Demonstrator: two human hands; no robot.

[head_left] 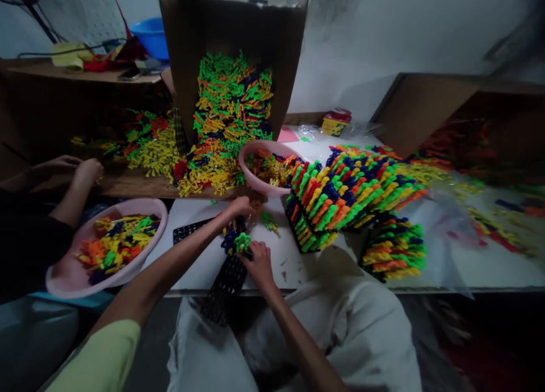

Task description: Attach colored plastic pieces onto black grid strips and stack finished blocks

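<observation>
A black perforated rack rests across the table edge and my lap, with dark blue plastic pieces standing at its far end. My right hand is at that end, its fingers closed on a small green plastic piece. Farther off, my left hand is pinched at an orange plastic piece; the fingertips are partly hidden. A few loose green pieces lie on the white table beside my hands. Another black rack lies under my left forearm.
To the right stand racks full of colourful pieces. Behind are a pink bowl and a tipped cardboard box spilling pieces. Another person's hands work at left, above a second pink bowl. A plastic bag lies right.
</observation>
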